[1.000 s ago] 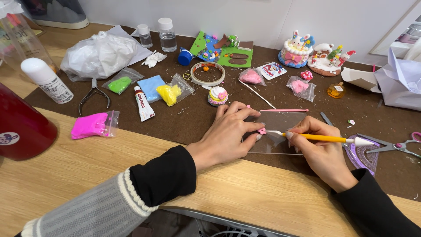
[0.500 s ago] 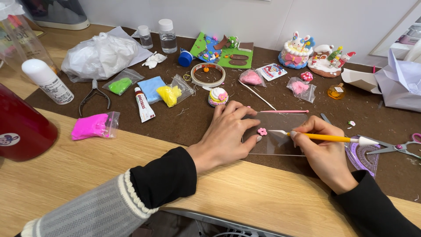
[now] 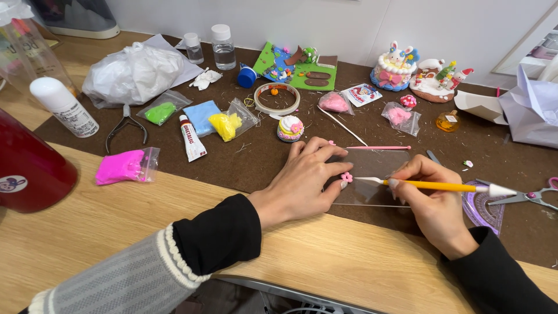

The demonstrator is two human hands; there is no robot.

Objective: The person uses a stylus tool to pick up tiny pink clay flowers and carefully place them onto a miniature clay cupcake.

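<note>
Pink clay flower (image 3: pixel 346 177) on clear sheet (image 3: pixel 372 174), brown mat (image 3: pixel 261 157); right hand (image 3: pixel 433 200) grip clamped on yellow tool (image 3: pixel 442 186).

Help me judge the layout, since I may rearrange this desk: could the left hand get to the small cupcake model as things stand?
Probably yes. The left hand lies flat on the clear sheet, and the small cupcake model stands just beyond its fingertips with only bare brown mat between them. The hand would have to leave the sheet.
</note>
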